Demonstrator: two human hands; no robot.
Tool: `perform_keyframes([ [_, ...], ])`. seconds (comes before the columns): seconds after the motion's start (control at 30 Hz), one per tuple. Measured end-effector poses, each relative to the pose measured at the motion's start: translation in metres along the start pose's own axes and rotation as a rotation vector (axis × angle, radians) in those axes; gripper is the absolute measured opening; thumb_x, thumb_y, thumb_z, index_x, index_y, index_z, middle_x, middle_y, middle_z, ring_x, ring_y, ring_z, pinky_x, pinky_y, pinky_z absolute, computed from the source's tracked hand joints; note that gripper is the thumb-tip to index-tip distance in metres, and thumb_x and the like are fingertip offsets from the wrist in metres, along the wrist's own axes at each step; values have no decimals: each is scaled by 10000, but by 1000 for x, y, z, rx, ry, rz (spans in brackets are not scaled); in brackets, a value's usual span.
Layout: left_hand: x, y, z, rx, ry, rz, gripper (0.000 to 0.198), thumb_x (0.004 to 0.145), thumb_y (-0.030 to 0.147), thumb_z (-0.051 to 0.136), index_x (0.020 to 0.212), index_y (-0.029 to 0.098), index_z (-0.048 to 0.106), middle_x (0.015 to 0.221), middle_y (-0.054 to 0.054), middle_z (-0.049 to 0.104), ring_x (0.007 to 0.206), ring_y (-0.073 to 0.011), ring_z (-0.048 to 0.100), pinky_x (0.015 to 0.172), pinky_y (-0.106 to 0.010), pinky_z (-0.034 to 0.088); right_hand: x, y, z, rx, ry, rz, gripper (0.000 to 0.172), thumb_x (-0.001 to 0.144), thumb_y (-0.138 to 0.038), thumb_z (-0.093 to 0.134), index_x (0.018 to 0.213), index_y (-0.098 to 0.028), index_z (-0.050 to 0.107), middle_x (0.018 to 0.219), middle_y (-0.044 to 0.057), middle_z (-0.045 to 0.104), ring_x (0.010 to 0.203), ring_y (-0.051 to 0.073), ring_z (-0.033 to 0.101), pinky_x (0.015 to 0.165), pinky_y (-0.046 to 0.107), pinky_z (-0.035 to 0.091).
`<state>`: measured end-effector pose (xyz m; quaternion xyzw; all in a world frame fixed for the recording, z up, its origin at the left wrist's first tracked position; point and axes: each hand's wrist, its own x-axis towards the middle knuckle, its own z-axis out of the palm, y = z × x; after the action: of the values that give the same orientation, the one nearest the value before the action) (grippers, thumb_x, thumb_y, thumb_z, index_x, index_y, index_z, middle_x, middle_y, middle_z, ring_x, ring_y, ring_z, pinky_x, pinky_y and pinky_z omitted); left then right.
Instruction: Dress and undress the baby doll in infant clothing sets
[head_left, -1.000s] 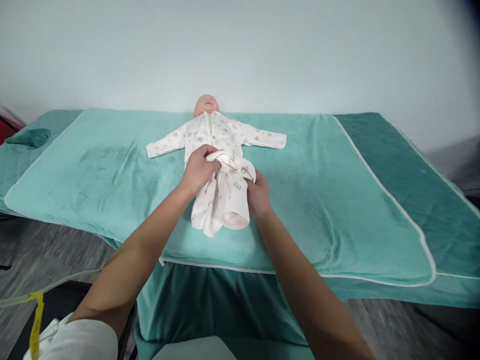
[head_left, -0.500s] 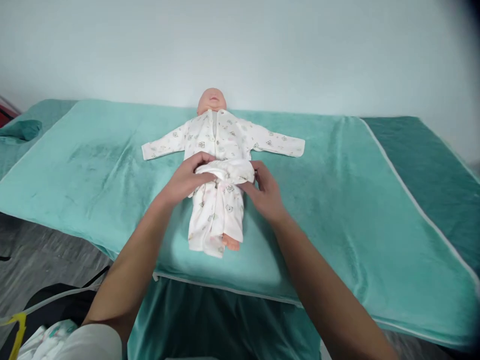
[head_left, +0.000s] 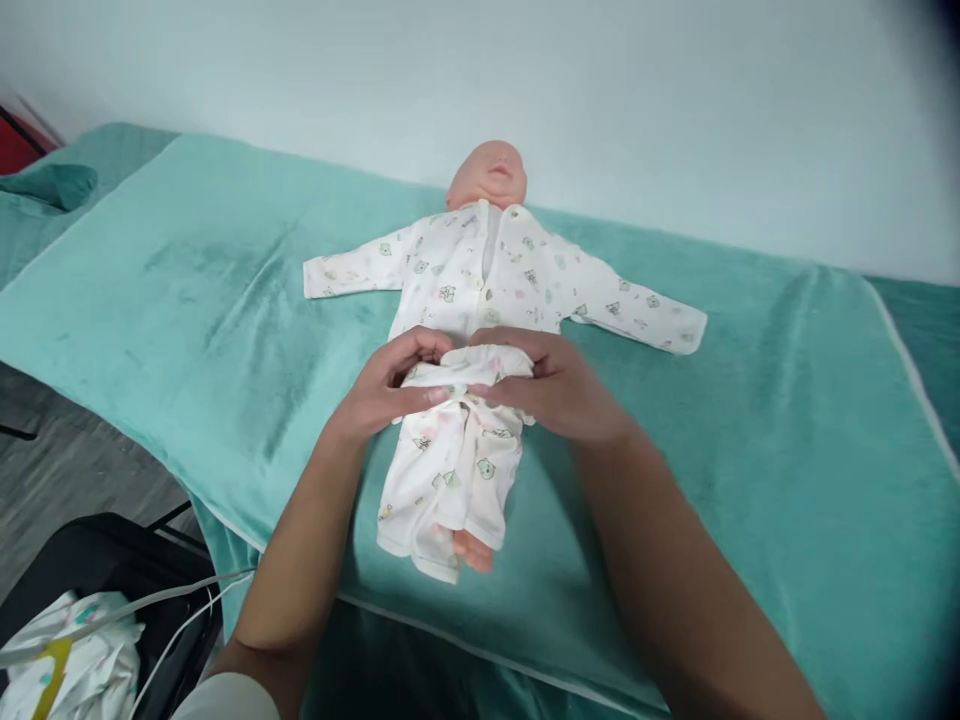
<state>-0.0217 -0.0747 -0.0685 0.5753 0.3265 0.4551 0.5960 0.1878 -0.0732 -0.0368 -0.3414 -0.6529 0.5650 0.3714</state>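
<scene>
Low in the frame's middle, a bare foot [head_left: 472, 551] pokes from the printed trousers [head_left: 450, 470]. Just above, our left hand [head_left: 379, 395] and right hand [head_left: 562, 392] each have the grip pinched shut on the waistband [head_left: 471, 362], at the waist of the doll [head_left: 487, 172], which lies on the teal towel [head_left: 187, 300]. We judge the step to be seating the band under the top [head_left: 487, 280]. Next calls for an even pull on both sides.

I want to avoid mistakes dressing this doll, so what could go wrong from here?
Left hand and right hand bunch the waistband against the shirt, whose hem might crumple underneath. Only one foot shows at the cuffs; the other may be snagged inside. That foot lies near the towel edge, so tugging could slide the doll off.
</scene>
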Motion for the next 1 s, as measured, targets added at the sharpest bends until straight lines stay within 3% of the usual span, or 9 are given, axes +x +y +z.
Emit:
perform_keyframes([
  [0.2,-5,-4,-2,-74,-5,-82,598,671,683,805,1019,216,668,815,-26,647,659,-152,551,594,-284,385,-3,7,3,267,50,82,297,801,-444,838,748,-202,674,679,8,687,595,144,577,546,273,433],
  [0.4,-5,-6,-1,-132,79,-79,593,664,686,823,999,230,649,774,-8,647,612,-142,560,576,-287,416,-2,5,13,123,145,104,327,809,-449,837,733,-209,628,690,-10,667,627,137,586,559,259,431],
  [0.57,-5,-10,0,-87,109,-92,603,641,699,851,976,239,651,785,0,645,624,-132,557,589,-280,441,-5,-2,9,-53,-20,90,326,803,-460,829,827,-198,636,719,-21,612,636,125,531,550,252,391],
  [0.73,-4,-14,-2,-111,82,-5,488,748,647,815,970,238,668,818,4,631,653,-116,541,603,-261,438,-5,-11,12,-262,-104,84,383,691,-371,898,960,-222,671,828,-17,647,739,157,567,615,262,426],
  [0.8,-5,-12,-2,-91,34,27,462,782,621,801,1009,239,674,834,4,628,680,-117,547,620,-255,435,-4,-7,15,-213,-25,61,278,737,-319,833,933,-226,660,797,-23,624,714,149,548,614,265,420],
  [0.87,-6,-9,-2,-22,-14,33,549,721,616,853,1078,240,673,920,-9,655,789,-150,596,696,-265,466,-4,1,16,-101,140,38,199,760,-274,766,889,-231,622,745,-36,575,662,132,505,596,260,407],
  [0.93,-6,-5,0,97,-40,21,684,603,580,936,1131,239,666,1049,-25,676,956,-207,628,813,-290,491,-4,10,16,8,281,32,199,756,-267,743,873,-238,585,722,-44,541,631,124,476,576,255,397],
  [1.0,-6,-3,2,211,-37,-10,686,571,529,963,1120,236,673,1092,-22,681,1035,-234,625,878,-305,486,-4,16,15,71,313,42,228,754,-292,754,893,-245,579,732,-43,541,629,125,476,571,253,399],
])
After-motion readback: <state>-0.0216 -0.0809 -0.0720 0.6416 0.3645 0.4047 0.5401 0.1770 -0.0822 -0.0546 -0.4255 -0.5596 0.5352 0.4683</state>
